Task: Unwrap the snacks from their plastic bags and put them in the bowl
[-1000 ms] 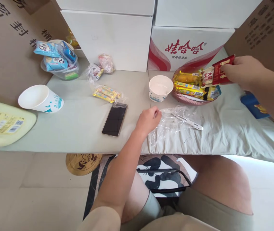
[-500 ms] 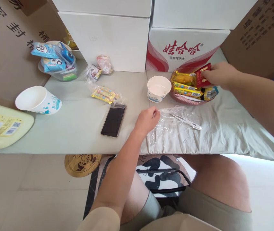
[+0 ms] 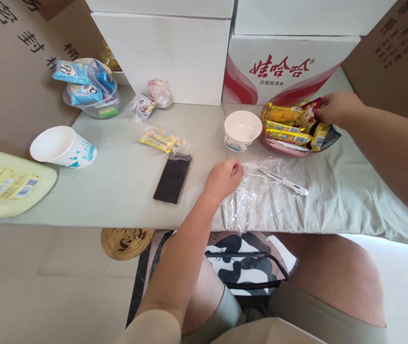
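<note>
My right hand [image 3: 340, 111] is closed on a small red snack packet [image 3: 310, 108], which sits at the right back of a pink basket [image 3: 290, 149]. Yellow snack packets [image 3: 285, 115] and a dark packet lie in the same basket. Closed in a pinch, my left hand [image 3: 224, 179] rests on the cloth at the edge of a crumpled clear plastic bag [image 3: 248, 196], which it appears to grip. On that plastic lies a white utility knife [image 3: 290, 184]. A white paper bowl [image 3: 243, 130] stands between the left hand and the basket.
A phone [image 3: 172, 179] lies left of my left hand, near wrapped yellow snacks [image 3: 160, 138]. Farther left are a paper cup [image 3: 63, 147], a clear bowl of blue packets [image 3: 91, 106] and a yellow jug [image 3: 10, 184]. White boxes [image 3: 168, 57] form a wall behind.
My right hand has lowered the red packet deeper among the other packets in the basket. My left hand stays at the plastic bag. The view has shifted slightly.
</note>
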### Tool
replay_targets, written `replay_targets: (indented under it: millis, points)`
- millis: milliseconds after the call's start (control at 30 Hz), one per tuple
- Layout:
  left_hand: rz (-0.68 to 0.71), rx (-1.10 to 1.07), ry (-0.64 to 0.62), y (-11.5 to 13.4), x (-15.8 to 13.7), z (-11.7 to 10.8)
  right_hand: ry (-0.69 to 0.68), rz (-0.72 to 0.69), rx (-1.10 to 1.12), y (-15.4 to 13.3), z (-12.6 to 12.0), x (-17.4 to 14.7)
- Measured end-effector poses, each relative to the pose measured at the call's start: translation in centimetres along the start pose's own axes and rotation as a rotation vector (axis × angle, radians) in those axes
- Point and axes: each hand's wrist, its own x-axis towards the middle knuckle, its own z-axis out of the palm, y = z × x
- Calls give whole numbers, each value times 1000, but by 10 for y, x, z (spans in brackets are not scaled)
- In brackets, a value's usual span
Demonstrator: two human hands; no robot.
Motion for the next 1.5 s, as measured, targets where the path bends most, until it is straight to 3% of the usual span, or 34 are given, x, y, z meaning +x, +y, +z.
replay_targets:
  millis: [100, 167, 233, 300, 367, 400, 467, 533, 667, 833, 967, 1167, 1233, 1367, 1433, 1500]
  points:
    - [4, -2, -9, 1, 1, 1, -148, 129, 58, -5, 0, 4]
    - [-5, 4, -15, 2, 1, 1, -35, 147, 100, -5, -7, 1]
    - [-16, 13, -26, 3, 1, 0, 206, 120, 175, -1, -12, -13]
    - [-20, 18, -35, 3, 0, -1, 439, -30, 266, 4, -9, -40]
    - [-14, 19, -37, 2, 0, -2, 494, -314, 329, 8, 7, -80]
    - [-10, 21, -37, 1, 0, -2, 453, -499, 359, 10, 20, -103]
    - [-5, 26, -27, -1, 0, -3, 215, -906, 387, 14, 52, -150]
    - [1, 25, -15, -3, -1, -2, 64, -1010, 335, 18, 85, -192]
    - [18, 20, -15, -5, -1, -1, 40, -950, 246, 35, 124, -254]
    - [-42, -35, -86, -8, 8, 6, 92, -807, 325, 59, 124, -289]
    - [-83, -146, -59, -13, 24, 9, 143, -694, 353, 63, 124, -287]
    - [-88, -278, 301, -14, 22, -5, 97, -621, 294, 59, 128, -278]
    - [-53, -276, 234, -16, 8, -10, 100, -589, 311, 58, 128, -276]
    - [-23, -102, -93, -29, -15, -15, 84, -533, 303, 56, 122, -266]
    - [-26, -23, -78, -36, -16, -19, 48, -483, 251, 55, 118, -258]
    - [-32, 0, 86, -40, -11, -25, 23, -426, 176, 54, 117, -250]
